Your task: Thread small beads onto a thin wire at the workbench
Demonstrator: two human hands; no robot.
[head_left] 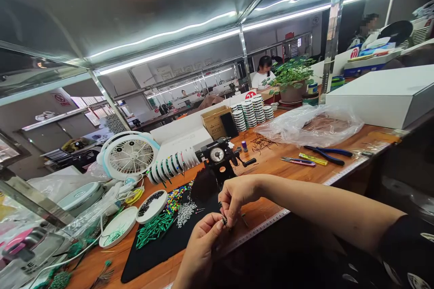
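My left hand (205, 235) and my right hand (237, 196) meet at the table's front edge, thumbs and fingertips pinched together. Between them is a small dark piece (224, 221), mostly covered by the fingers; its kind I cannot make out. Just beyond my right hand stands a black hand-cranked device with a round dial (217, 155). To the left of my hands, a black mat (152, 259) bears green tubes (154, 230), small silvery metal parts (186, 214) and multicoloured beads (175, 198).
Left of the mat are a white dish of black pieces (161, 214), another dish with green strands (130, 226) and a fan (130, 156). Pliers (330, 156), a yellow tool (313, 159) and a plastic bag (281, 128) lie right. White spools (249, 115) stand behind; people sit farther back.
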